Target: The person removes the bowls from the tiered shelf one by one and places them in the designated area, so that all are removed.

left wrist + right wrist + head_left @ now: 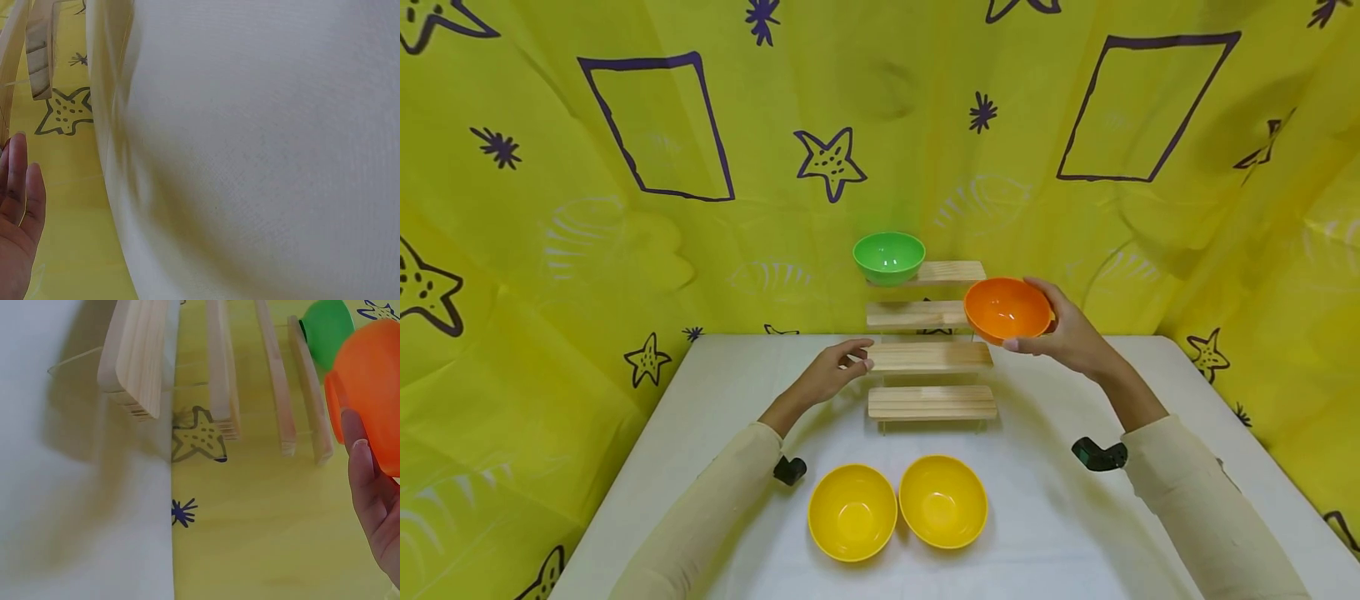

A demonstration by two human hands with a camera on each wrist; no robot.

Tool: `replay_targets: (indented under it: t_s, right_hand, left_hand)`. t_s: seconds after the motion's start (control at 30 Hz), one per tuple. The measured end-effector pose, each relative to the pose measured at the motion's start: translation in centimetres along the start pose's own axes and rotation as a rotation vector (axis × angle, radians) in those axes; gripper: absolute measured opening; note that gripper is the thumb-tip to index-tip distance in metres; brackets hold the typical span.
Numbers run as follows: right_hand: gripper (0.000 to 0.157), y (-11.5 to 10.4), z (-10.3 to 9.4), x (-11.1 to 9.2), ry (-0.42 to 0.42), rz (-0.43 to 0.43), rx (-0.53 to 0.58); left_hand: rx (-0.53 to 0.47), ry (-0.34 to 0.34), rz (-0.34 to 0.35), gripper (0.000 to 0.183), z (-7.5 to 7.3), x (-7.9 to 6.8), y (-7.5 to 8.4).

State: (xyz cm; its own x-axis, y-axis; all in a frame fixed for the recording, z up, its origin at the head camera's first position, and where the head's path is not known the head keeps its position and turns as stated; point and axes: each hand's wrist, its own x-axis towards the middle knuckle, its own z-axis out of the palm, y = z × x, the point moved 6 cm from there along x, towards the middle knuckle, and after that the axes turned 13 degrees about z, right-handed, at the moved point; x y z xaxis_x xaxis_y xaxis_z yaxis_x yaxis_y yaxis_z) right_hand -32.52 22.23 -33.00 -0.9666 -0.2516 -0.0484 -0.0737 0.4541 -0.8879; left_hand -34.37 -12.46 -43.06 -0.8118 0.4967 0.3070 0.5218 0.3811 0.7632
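Note:
An orange bowl (pixel 1007 310) is held by my right hand (pixel 1070 335), thumb and fingers around its right side, in front of the right end of the wooden shelf stand. In the right wrist view the orange bowl (pixel 372 394) shows its underside, with fingers (pixel 362 469) against it. A green bowl (pixel 889 260) rests on the left part of the top wooden step (pixel 951 272). My left hand (pixel 832 371) is at the left end of a lower step (pixel 928 357), fingers loosely bent, holding nothing; whether it touches the wood I cannot tell.
Two yellow bowls (pixel 853 513) stand side by side on the white table (pixel 1037 533), in front of the lowest step (pixel 932 403). A yellow patterned curtain (pixel 760 250) hangs behind and at both sides. Small black devices (pixel 1099 454) sit by the wrists.

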Motion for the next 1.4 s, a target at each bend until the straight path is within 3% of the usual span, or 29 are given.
replay_targets:
  t_s: [0.67, 1.4]
  right_hand:
    - [0.097, 1.8, 0.7, -2.4, 0.024, -0.019, -0.047]
    - [0.097, 3.7, 2.5, -5.0, -0.022, -0.077, 0.007]
  left_hand:
    - [-0.001, 0.001, -0.014, 0.049, 0.0, -0.1, 0.0]
    - [0.004, 0.003, -0.005, 0.048, 0.0, 0.0, -0.2]
